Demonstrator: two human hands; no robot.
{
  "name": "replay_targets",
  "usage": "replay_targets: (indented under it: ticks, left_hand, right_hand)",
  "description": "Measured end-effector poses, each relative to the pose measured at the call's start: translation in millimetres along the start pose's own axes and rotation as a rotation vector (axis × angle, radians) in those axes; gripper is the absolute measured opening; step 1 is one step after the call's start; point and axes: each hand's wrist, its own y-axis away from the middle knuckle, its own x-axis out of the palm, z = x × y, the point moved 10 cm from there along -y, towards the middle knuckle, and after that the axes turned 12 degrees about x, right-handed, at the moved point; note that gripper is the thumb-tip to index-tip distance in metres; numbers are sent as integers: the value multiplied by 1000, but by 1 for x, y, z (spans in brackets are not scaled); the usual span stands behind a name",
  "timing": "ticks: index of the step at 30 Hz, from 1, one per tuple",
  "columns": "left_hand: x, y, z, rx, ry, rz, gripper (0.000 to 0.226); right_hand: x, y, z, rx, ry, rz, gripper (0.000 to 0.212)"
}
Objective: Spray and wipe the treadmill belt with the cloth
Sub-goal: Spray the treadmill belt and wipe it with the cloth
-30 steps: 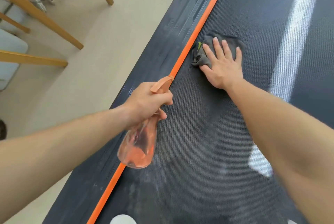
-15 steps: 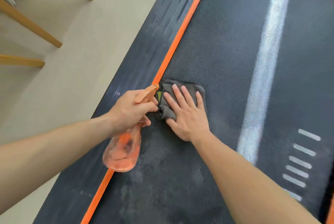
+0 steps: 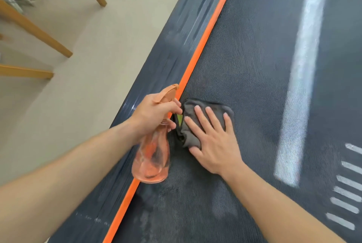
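Drawn back down the belt (image 3: 254, 56) since a second ago, the one cloth (image 3: 203, 103) lies at the belt's 9 o'clock edge, just beside the orange strip (image 3: 201, 42). The right hand (image 3: 213, 144) presses it flat, fingers spread. The left hand (image 3: 154, 115) grips the one spray bottle (image 3: 152, 160), fingers curled round its neck. Bare belt runs toward 12 and 3 o'clock. Beige floor (image 3: 98, 56) and wooden chair legs (image 3: 39, 31) lie at 10 o'clock.

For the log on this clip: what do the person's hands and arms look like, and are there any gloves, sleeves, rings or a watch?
The left hand and right hand are bare, with no gloves and no rings showing. Neither wrist has a watch or band. Both forearms are uncovered as far as the frame edge, so no sleeve is in view. The nails that show are short and unpainted.
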Motion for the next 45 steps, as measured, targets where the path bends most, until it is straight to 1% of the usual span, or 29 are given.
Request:
replay_targets:
  ticks: [2,5,7,9,12,15,16,18,20,22,24,25,26,27,29,30,31,32,34,37,40,42,43,44,45]
  left_hand:
    - [-5,-3,0,4,38,-19,24]
    - [-7,-10,2,16,74,-42,41]
    - [-8,-15,1,26,96,-45,43]
    - [-8,-20,1,34,102,-48,45]
    - [-6,-25,1,52,114,-54,45]
    - [-5,-24,1,64,66,-68,35]
    - [-5,-24,1,60,59,-77,31]
    - [-2,-24,0,53,50,-87,24]
    - [2,-23,-5,68,44,-85,17]
    - [4,-24,-9,100,18,-88,13]
    - [4,-24,-10,125,-13,-93,13]
    - [3,-25,-10,133,-10,-92,13]
    - [3,-24,-10,133,5,-87,16]
    - [3,-22,-10,129,28,-74,24]
    - [1,-20,-8,117,48,-46,44]
    - [0,-17,-8,116,38,-29,50]
    - [-1,-14,-8,114,33,-14,53]
    - [-1,-12,-7,114,33,-1,53]
    - [3,-5,-8,104,14,27,44]
    - [14,1,-6,70,-10,68,23]
    - [26,3,-3,41,0,87,25]
    - [33,3,0,29,-15,103,34]
    - [37,2,1,21,-25,115,42]
    - [42,2,3,15,-29,131,49]
    - [46,1,4,12,-29,147,53]
  right_hand:
    - [-8,-27,-10,0,29,-20,82]
    - [-33,-92,-38,128,22,-63,84]
    - [-50,-134,-55,197,7,-67,88]
    - [-62,-160,-65,197,0,-62,91]
    - [-66,-167,-62,215,-8,-75,88]
    - [-61,-147,-45,244,-76,-125,84]
    - [-59,-137,-36,221,-87,-137,84]
    - [-49,-108,-14,120,-71,-153,80]
    - [-36,-70,11,-20,-64,-143,77]
    - [-18,-34,34,-192,-67,-99,77]
    - [-6,-17,41,-346,-24,-60,81]
    - [-5,-21,36,-384,11,-49,83]
    - [-7,-33,25,-372,43,-44,83]
    - [-14,-51,10,-305,61,-57,83]
    - [-38,-96,-39,-16,28,-86,84]
    - [-49,-113,-64,137,-16,-88,83]
    - [-55,-123,-82,244,-57,-84,82]
    - [-57,-125,-89,292,-74,-88,80]
    - [-52,-106,-78,265,-55,-115,81]
    - [-22,-24,-37,120,11,-131,87]
    - [14,57,-6,-94,52,-82,94]
    - [20,67,-12,-201,69,-52,96]
    - [18,56,-25,-186,89,-67,98]
    - [11,38,-44,-104,90,-97,98]
    - [0,17,-70,35,67,-132,97]
